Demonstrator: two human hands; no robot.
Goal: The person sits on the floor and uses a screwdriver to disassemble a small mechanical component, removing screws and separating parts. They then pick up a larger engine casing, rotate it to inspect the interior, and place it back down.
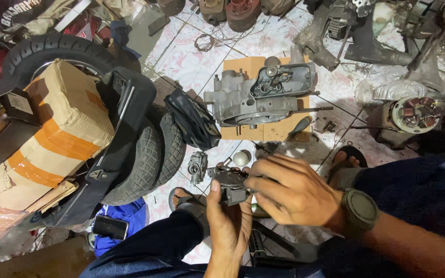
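Gripping a small dark metal engine part: left hand is clasping it from 6 o'clock, right hand pinching its top; prob. heavy, rigid, greasy.

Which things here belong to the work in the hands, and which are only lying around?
In the work:
- left hand and right hand, both on a small dark metal part

Lying about:
- engine casing on a cardboard sheet
- screwdriver
- carburettor
- two small tyres
- taped cardboard box
- phone
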